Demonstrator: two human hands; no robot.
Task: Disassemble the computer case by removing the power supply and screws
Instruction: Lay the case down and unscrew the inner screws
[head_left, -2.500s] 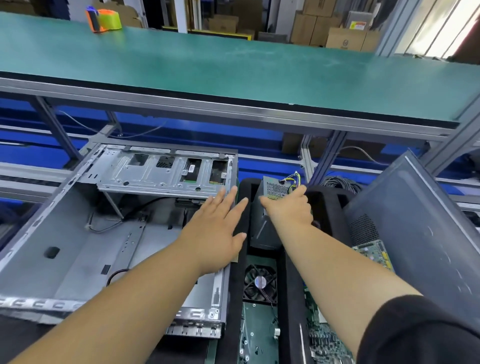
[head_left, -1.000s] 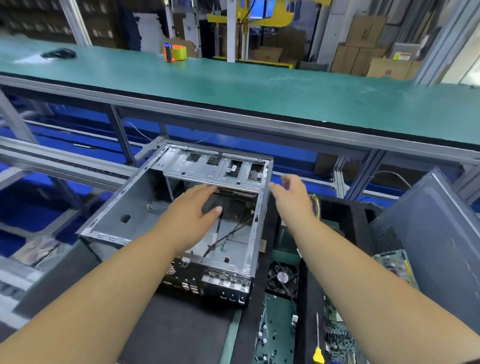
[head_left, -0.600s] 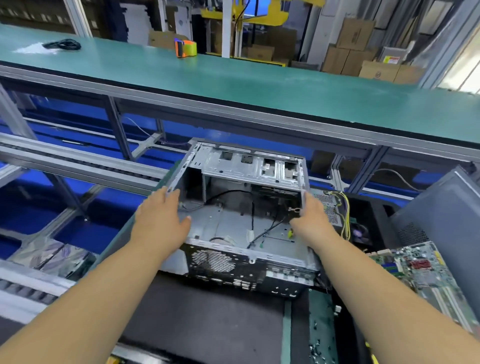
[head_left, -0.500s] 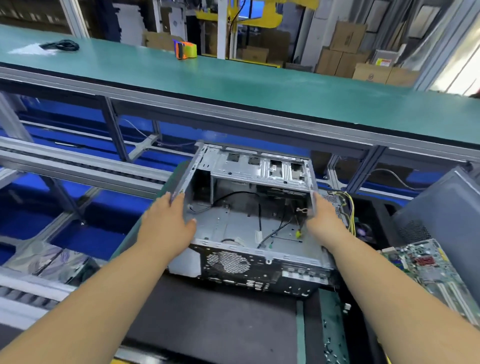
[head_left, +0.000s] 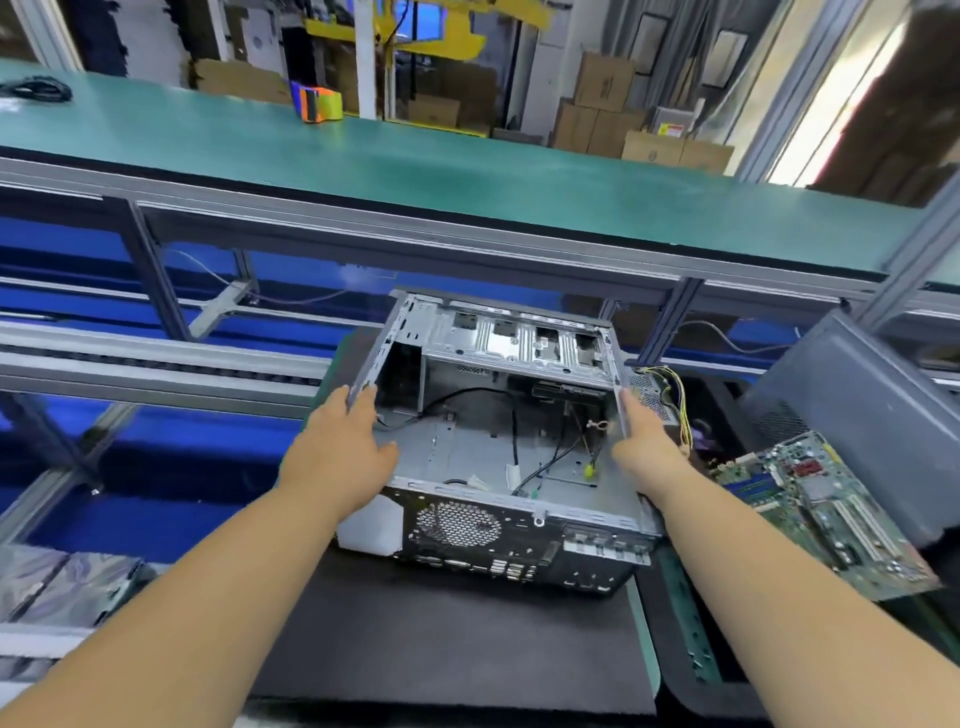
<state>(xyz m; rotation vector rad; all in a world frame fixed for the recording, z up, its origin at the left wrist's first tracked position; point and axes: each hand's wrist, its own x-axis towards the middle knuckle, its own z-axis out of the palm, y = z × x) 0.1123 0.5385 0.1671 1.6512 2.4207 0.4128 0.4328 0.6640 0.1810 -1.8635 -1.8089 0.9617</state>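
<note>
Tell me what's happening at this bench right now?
A person holds an opened computer case by its two side walls, the left hand on the left wall and the right hand on the right. The case sits on a dark mat, mostly gutted, with loose cables inside. The power supply lies just outside its right wall, and a circuit board lies further right.

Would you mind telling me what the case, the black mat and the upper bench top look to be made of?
Case: bare sheet metal, probably steel; grey, stamped, punched vents.
Mat: soft-looking matte black, maybe foam or rubber.
Bench top: smooth green sheet, likely rubber or vinyl, on a metal frame.
</note>
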